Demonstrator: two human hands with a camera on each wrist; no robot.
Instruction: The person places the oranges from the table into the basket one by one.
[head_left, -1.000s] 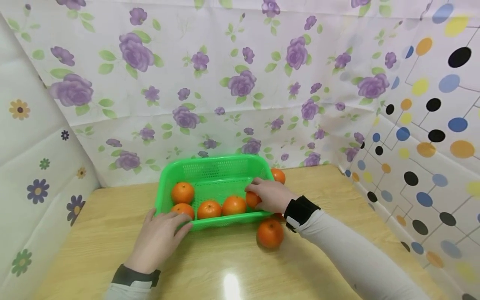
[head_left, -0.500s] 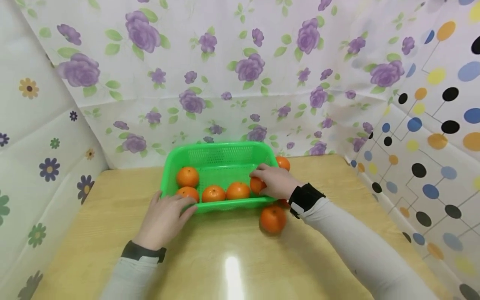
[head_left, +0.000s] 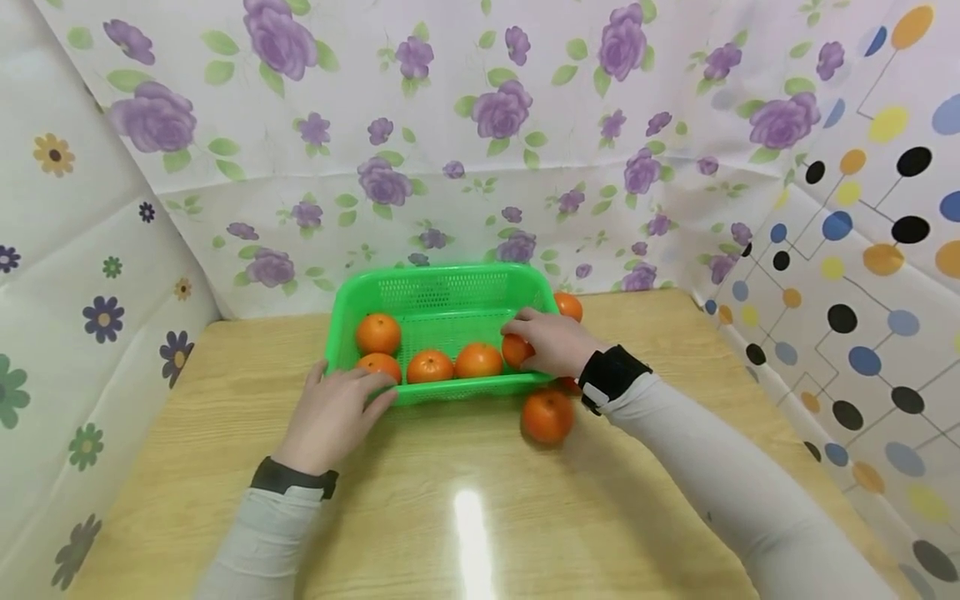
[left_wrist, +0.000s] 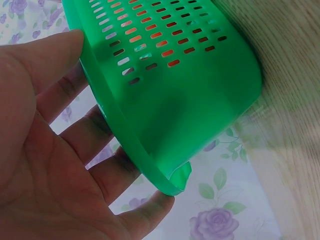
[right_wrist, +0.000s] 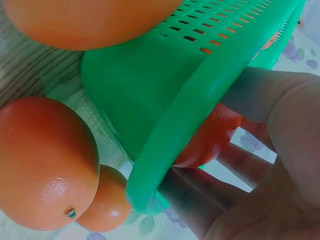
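Note:
A green plastic basket [head_left: 442, 390] with slotted walls stands on the table, several oranges lying inside along its left and near sides. At its near left corner my left hand [head_left: 330, 417] holds the rim; the left wrist view shows the thumb [left_wrist: 55, 57] at the rim's outer edge and the fingers reaching over it. My right hand [head_left: 558, 343] reaches over the near right corner and grips an orange [head_left: 516, 351] inside the basket. That orange [right_wrist: 212, 137] shows partly behind the rim in the right wrist view, with fingers around it.
Outside the basket, one orange [head_left: 547, 417] lies in front of its right corner. Another orange [head_left: 568, 307] sits beyond the right side, and one more is mostly hidden under my right wrist. Flower-patterned sheeting [head_left: 442, 200] hangs close behind the basket.
The head view has tilted down, so basket and hands appear higher in it. Both hands keep their places on the basket and the orange; no orange has visibly moved.

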